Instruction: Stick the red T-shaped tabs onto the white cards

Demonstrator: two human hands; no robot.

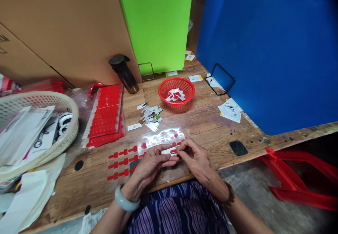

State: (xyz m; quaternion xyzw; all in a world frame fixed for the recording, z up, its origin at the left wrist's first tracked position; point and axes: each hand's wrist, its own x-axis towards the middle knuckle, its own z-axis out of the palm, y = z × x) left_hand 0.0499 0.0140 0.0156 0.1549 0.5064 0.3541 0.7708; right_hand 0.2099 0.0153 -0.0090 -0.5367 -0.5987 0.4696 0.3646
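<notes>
My left hand [149, 165] is closed around a small white card tag [166, 151], held flat above the table's front edge. My right hand [198, 161] pinches at the tag's right end, its fingertips on a small red sticker [173, 152]; whether the sticker is fully stuck down I cannot tell. Beneath both hands lies a clear sheet [158, 137] with rows of red T-shaped stickers [123, 162]. Beyond it is a loose pile of metal and white tags [150, 115]. A red plastic basket [190, 98] behind the pile holds several white tags with red on them.
Stacked red sticker sheets [105, 112] and a dark flask [124, 73] stand left of the pile. A cream basket [72, 135] of cards fills the far left. Green [158, 26] and blue [264, 57] boards rise behind, with printed cards [231, 110] near the blue one. A red stool [290, 177] stands right.
</notes>
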